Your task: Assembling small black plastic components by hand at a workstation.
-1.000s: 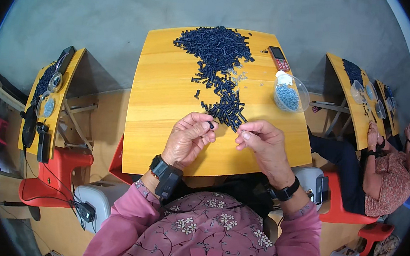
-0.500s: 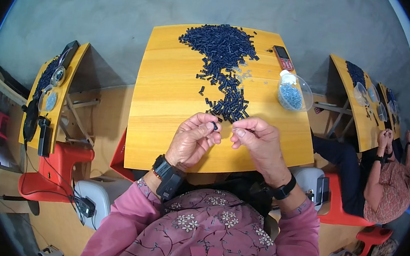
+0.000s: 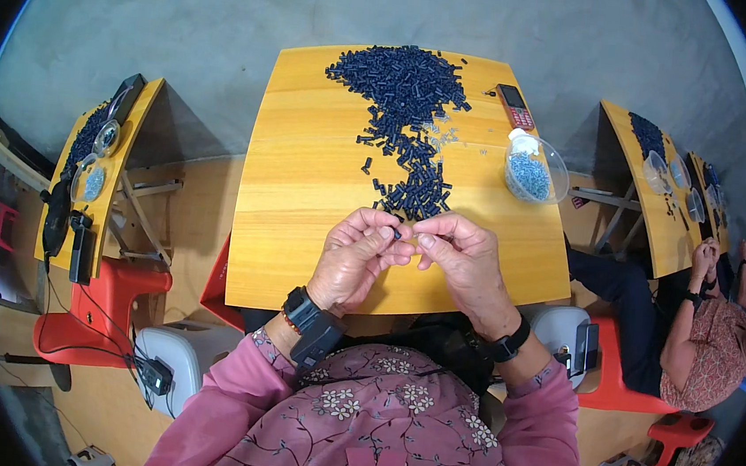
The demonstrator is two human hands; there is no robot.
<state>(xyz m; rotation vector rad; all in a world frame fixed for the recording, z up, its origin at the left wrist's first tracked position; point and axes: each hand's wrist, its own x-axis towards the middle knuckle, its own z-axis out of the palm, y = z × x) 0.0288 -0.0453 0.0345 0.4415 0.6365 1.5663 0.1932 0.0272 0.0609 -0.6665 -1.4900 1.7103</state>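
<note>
Both hands are held close together over the near part of the yellow wooden table. My left hand pinches a small dark cylindrical plastic piece between thumb and fingers. My right hand is closed in a pinch beside it, its fingertips almost meeting those of the left. Whatever the right fingertips grip is too small to make out. Just beyond my fingers begins a long heap of similar dark pieces, which spreads toward the far edge.
On the table's right stands a clear plastic bowl of small pale-blue pieces with a white object at its rim. Behind it lies a red keypad phone. Tiny clear bits lie beside the heap. A co-worker sits at a table on the right.
My hands have come nearer to each other, the right moving slightly left toward the dark piece. The left still holds that piece.
</note>
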